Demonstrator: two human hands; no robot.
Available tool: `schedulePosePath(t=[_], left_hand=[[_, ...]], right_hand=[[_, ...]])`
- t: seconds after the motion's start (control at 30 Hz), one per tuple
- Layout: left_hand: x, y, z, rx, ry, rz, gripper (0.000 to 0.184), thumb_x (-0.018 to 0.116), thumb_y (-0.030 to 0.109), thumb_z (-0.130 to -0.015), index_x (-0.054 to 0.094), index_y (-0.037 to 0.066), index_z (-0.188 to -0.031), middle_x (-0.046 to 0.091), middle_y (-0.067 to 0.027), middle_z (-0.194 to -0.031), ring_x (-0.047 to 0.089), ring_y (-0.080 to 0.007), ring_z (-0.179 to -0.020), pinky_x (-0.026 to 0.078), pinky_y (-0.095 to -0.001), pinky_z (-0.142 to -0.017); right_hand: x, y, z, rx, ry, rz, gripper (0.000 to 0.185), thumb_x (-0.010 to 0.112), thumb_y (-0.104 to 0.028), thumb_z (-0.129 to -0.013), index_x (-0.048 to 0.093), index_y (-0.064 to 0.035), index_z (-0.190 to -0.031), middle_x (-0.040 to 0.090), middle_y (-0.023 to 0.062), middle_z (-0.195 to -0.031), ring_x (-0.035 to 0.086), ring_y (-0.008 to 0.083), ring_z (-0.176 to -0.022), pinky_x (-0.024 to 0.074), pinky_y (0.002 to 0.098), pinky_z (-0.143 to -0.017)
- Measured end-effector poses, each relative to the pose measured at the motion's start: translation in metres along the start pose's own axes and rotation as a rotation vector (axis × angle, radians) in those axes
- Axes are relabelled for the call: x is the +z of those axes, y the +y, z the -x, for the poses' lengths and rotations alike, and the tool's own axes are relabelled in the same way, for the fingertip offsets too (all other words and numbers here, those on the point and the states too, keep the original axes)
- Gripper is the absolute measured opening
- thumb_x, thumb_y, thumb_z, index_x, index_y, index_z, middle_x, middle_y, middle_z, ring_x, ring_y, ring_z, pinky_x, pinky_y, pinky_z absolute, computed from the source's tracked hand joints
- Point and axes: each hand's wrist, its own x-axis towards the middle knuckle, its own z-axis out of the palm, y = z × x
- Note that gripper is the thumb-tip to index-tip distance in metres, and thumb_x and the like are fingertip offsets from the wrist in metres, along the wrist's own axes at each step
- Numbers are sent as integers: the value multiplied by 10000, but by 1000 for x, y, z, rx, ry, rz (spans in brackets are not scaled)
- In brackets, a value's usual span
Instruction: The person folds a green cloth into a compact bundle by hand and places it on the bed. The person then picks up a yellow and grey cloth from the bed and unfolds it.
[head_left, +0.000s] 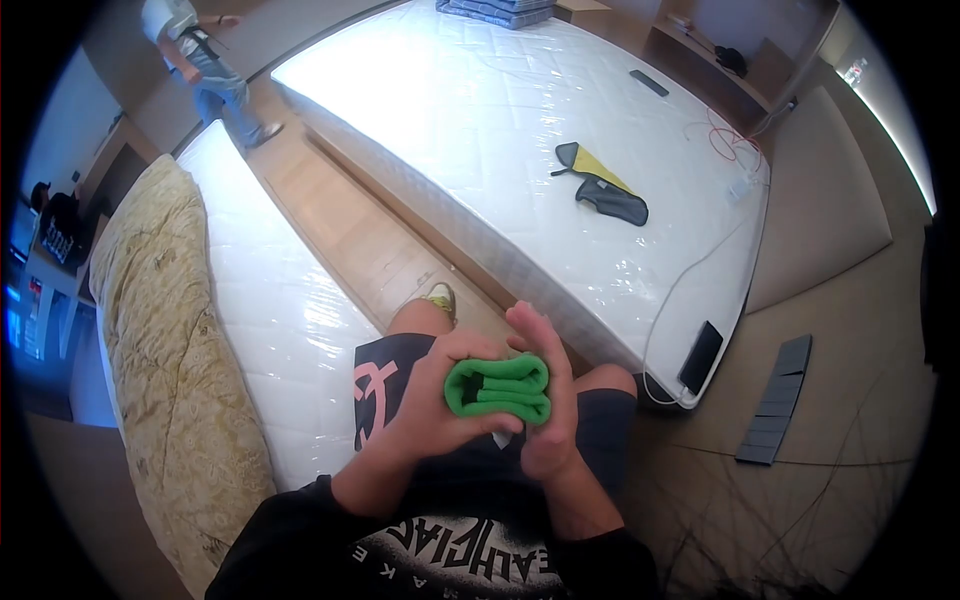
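My left hand (425,395) is curled round a thick rolled piece of green fabric (505,408). The roll shows its open end to me, with layered folds and a small black patch inside. My right hand (555,405) lies flat against the roll's right side, palm inward and fingers stretched out. Both hands are above my lap, over dark shorts (600,430). What the fabric piece is cannot be made out from this end. Part of something small and white shows just beneath it.
Mattresses in plastic stand on the left (270,300) and right (420,100). A patterned quilt (170,370) lies at left. On the right mattress are a yellow-black pouch-like item (605,185), a phone (702,355) and cables (690,265). Grey strips (775,400) lie at right. A person (200,70) walks beyond.
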Motion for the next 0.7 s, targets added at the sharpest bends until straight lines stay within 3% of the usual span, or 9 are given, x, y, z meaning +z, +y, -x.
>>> schedulePosePath(t=[0.2,0.5,0.6,0.7], left_hand=[[11,5,2,13,13,154,746,886,250,-716,408,41,-1249,533,-109,-1106,586,-215,-1021,482,-336,-865],[3,4,2,-2,-58,1,667,847,310,-764,412,49,-1197,489,-148,-1169,527,-258,-1059,440,-380,-942],[0,8,2,-56,-56,-37,644,844,322,-762,414,56,-1162,492,-146,-1155,513,-267,-1046,423,-383,-928],[-7,5,0,-8,-117,-112,630,832,336,-771,410,59,-1148,488,-140,-1138,493,-264,-1009,413,-383,-892]], right_hand=[[-1,3,4,-44,10,13,1069,370,-789,-862,253,82,-1471,369,275,-1477,437,357,-1332,363,420,-1070],[-8,6,7,1,-81,-25,1053,416,-755,-870,219,82,-1478,428,250,-1368,492,351,-1205,379,421,-1037],[-17,8,6,-64,-150,25,939,540,-564,-896,195,75,-1490,450,243,-1294,490,348,-1141,379,420,-1019],[-22,-3,3,-27,-207,80,908,646,-288,-820,165,68,-1504,462,237,-1228,483,349,-1094,374,418,-1006]])
